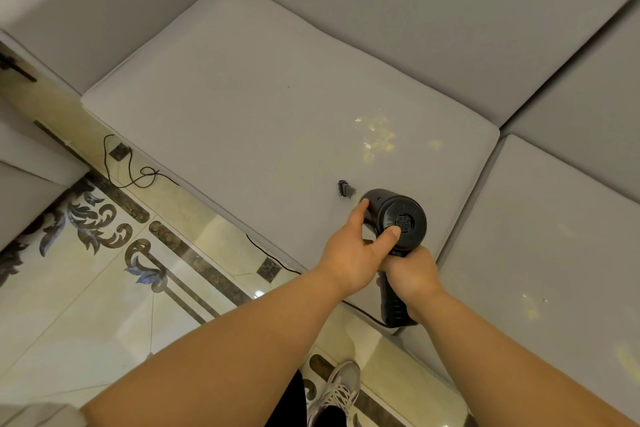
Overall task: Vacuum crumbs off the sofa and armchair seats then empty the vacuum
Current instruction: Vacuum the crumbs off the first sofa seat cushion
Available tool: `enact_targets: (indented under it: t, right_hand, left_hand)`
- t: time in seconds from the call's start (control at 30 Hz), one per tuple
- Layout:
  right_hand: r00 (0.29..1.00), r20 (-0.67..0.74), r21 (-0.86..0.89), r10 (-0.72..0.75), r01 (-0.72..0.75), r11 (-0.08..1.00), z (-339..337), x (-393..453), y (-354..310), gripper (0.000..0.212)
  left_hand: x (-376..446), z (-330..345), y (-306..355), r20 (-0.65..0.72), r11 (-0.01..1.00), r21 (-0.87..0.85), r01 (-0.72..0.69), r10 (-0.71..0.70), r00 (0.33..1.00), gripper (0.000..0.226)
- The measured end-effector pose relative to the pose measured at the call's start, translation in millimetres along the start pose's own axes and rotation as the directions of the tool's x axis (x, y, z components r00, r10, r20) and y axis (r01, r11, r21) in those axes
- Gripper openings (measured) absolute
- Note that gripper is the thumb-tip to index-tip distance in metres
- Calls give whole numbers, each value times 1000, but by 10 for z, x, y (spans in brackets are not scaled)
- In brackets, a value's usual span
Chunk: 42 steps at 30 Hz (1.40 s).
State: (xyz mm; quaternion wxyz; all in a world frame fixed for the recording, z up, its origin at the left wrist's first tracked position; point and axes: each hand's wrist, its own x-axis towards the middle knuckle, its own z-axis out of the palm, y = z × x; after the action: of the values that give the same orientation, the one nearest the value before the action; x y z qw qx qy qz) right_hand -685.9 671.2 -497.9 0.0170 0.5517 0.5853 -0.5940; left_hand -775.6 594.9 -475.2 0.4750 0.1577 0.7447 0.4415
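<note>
Two hands are working one handheld vacuum (394, 218), black, hard plastic, likely light enough for one arm. Your right hand (412, 277) is clenching around the grip below the motor body; your left hand (353, 253) is steadying the round body, thumb lying across the rear vent, fingers reaching along its side. Its nozzle (346, 189) is pointing down at the sofa seat cushion (242, 107), near the pale crumbs (375, 135) (further flecks are showing on the neighbouring cushion (540, 243)). You are best keeping hold at the ribbed handle; the smooth casing looks slippery, the cushion soft under pressure
</note>
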Motion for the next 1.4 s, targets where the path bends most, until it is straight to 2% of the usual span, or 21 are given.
enact_targets:
  t: [0.2, 0.33, 0.53, 0.8, 0.93, 1.13, 1.3, 1.4]
  right_hand:
    - [1000, 6, 4, 0, 0, 1000, -12, -64, 85, 18]
    - [997, 69, -59, 40, -36, 998, -18, -79, 86, 13]
    - [994, 104, -72, 20, -12, 997, 9, -85, 76, 22]
    - [983, 177, -111, -46, 67, 992, 338, -35, -30, 23]
    - [976, 216, -162, -8, 44, 986, 398, 18, -92, 26]
    - [988, 152, -218, -10, 44, 975, 125, -3, -49, 19]
    - [998, 52, -197, -45, 54, 979, -138, -52, 17, 17]
    - [996, 46, -164, -72, 79, 983, -203, -17, -14, 16]
  left_hand:
    - [-90, 72, -77, -15, 1000, -12, -1, 1, 1000, 79]
    - [-100, 44, -143, -9, 999, 11, 40, -40, 999, 79]
    - [-112, -8, -172, -17, 999, 2, 36, -36, 999, 78]
    - [-179, -296, -263, -146, 1000, 1, 18, -17, 989, 77]
    - [-155, -366, -299, -167, 999, -10, 43, -44, 985, 76]
    - [-128, -149, -223, -96, 999, -9, 50, -51, 994, 80]
    - [-111, 86, -108, -41, 1000, -10, 25, -25, 999, 80]
    - [-91, 149, -32, -51, 1000, -28, 1, -3, 999, 80]
